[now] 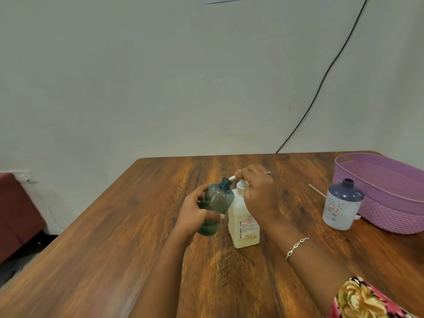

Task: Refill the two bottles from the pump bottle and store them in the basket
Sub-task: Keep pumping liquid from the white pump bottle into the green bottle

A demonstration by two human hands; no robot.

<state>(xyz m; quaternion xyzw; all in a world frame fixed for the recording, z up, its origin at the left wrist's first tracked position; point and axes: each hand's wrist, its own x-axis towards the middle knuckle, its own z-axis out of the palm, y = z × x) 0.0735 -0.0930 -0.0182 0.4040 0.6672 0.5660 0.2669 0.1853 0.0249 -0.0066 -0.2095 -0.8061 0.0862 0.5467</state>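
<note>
My left hand [195, 214] grips a translucent teal bottle [216, 206], uncapped and tilted, its mouth right at the nozzle of the white pump bottle [244, 223]. The pump bottle stands mid-table with a pale liquid inside. My right hand [257, 191] lies over the pump head, fingers curled round it. A second bottle [341, 205], white with a dark blue top and open neck, stands upright to the right, touching or just in front of the purple basket [390, 203].
The wooden table [114, 237] ends at the left and at the far edge by the wall. A thin white stick [317, 191] lies near the basket. A black cable [321, 83] runs down the wall. A maroon seat [18, 214] stands left.
</note>
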